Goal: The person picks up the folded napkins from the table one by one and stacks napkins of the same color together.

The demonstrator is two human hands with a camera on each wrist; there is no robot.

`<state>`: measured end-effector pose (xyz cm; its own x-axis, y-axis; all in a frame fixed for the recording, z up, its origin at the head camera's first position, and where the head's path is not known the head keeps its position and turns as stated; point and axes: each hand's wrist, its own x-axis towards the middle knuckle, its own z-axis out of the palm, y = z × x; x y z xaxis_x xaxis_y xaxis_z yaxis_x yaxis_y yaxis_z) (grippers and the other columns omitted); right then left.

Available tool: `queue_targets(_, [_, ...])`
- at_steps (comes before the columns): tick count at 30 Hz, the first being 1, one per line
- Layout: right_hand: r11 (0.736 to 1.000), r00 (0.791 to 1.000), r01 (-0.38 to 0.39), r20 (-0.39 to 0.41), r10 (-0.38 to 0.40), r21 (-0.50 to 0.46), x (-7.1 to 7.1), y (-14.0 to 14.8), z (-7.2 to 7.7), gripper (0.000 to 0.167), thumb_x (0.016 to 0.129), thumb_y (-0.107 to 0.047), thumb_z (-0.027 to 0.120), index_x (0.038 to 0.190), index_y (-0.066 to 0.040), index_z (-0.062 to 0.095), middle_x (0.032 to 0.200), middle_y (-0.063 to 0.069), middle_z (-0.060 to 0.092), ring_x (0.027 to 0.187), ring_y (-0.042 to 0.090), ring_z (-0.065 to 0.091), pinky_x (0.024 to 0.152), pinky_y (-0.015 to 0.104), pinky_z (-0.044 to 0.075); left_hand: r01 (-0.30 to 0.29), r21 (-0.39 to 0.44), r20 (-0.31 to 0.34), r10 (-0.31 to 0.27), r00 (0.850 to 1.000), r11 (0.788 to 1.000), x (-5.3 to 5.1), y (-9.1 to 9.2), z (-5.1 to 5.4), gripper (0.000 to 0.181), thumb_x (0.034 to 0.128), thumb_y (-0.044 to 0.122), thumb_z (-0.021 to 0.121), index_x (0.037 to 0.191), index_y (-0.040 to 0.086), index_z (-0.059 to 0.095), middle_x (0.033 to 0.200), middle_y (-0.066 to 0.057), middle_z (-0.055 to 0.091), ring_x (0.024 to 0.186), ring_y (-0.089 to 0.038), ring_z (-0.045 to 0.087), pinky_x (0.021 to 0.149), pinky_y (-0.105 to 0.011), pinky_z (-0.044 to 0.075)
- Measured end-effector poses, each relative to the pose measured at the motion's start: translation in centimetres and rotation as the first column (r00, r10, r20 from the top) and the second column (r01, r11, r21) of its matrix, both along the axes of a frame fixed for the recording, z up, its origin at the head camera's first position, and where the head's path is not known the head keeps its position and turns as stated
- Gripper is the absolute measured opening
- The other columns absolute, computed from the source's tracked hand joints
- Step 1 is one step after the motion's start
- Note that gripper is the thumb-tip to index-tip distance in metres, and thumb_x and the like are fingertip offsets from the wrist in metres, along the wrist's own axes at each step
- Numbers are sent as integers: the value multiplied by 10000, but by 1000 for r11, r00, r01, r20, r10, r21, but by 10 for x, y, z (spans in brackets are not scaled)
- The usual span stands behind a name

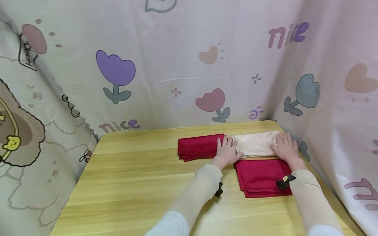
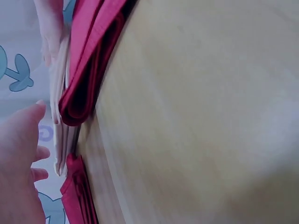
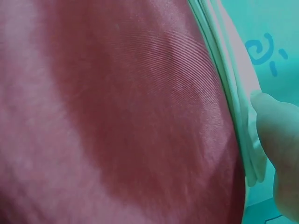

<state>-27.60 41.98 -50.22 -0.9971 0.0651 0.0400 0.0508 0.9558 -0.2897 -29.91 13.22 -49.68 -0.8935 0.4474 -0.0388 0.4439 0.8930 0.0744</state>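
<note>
A folded cream cloth (image 1: 255,143) lies toward the back right of the table, its stacked layers showing along the edge in the right wrist view. My left hand (image 1: 226,151) is at its left end, where a folded red cloth (image 1: 200,146) adjoins it; the fingers look extended. On the cream cloth's right end rests my right hand (image 1: 285,147), fingers spread, with its thumb (image 3: 275,121) along the cloth's side in the right wrist view. Just in front is a second, wider folded red cloth (image 1: 262,177), partly under the right wrist.
The wooden table (image 1: 133,183) stretches out to the left and front. A patterned curtain (image 1: 165,65) hangs behind it and along both sides, close to the right hand. Small black devices (image 1: 283,183) are strapped at the wrists.
</note>
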Motion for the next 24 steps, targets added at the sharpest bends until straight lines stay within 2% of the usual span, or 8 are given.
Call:
queue_targets(5, [1000, 998, -16, -53, 16, -3, 9, -3, 9, 786, 1008, -465, 402, 1521, 62, 125, 1565, 361, -4, 1463, 495, -114, 1096, 726, -15, 15, 43, -17, -15, 1000, 999, 8, -5, 6, 731, 927, 722, 307, 1535, 316, 289, 1629, 29, 219, 1537, -245, 60, 1212, -548, 95])
queue_targets(10, [998, 991, -30, -130, 36, 49, 18, -7, 17, 713, 1012, -383, 426, 1498, 79, 186, 1554, 368, 63, 1466, 504, -47, 1092, 728, 46, 26, 102, -39, -23, 999, 994, 17, -12, 15, 708, 926, 723, 310, 1522, 341, 314, 1621, 12, 247, 1532, -253, 78, 1203, -559, 110])
queue_targets(14, [998, 988, -20, -154, 27, 52, 29, -9, 23, 712, 1016, -399, 421, 1508, 57, 180, 1560, 347, 77, 1472, 490, -39, 1092, 728, 41, 27, 163, -54, -19, 998, 986, 26, -15, 20, 688, 928, 710, 333, 1512, 347, 336, 1617, 0, 261, 1528, -255, 90, 1193, -574, 135])
queue_targets(20, [1000, 984, -15, -180, 18, 20, 50, -12, 28, 722, 1023, -449, 379, 1537, -1, 142, 1561, 336, 80, 1476, 480, -46, 1095, 732, 24, 12, 271, -23, -6, 1000, 962, 40, -18, 25, 701, 918, 720, 341, 1509, 344, 344, 1622, -12, 251, 1523, -257, 106, 1187, -587, 145])
queue_targets(24, [1000, 983, -13, -181, 11, -11, 62, -17, 30, 719, 1023, -455, 374, 1541, -13, 142, 1562, 341, 69, 1473, 486, -50, 1103, 727, 15, 1, 348, -14, 5, 1000, 937, 49, -20, 30, 692, 924, 699, 365, 1511, 332, 345, 1616, -25, 265, 1515, -280, 142, 1169, -600, 186])
